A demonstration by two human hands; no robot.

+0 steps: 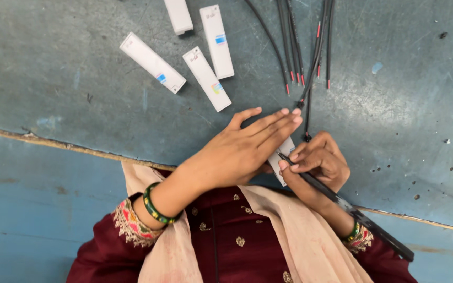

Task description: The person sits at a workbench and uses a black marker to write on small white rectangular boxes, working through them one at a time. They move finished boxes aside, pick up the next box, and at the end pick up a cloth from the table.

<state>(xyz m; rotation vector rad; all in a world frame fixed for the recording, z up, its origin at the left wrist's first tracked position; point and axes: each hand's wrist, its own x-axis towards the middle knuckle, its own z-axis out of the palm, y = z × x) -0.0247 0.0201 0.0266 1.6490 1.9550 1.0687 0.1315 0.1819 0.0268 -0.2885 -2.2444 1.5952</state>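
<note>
Nearby, four white plastic boxes are lying at eleven o'clock and black wires with red tips at one o'clock on the worn blue table. The left hand, fingers stretched flat, is covering a small white box, mostly hidden. The right hand is pinching a black rod-like tool touching it.

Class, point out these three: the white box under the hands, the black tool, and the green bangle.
white box (285, 152), head view, exposed top edge.
black tool (336, 198), head view, mid-shaft.
green bangle (153, 207), head view, outer band.
</note>
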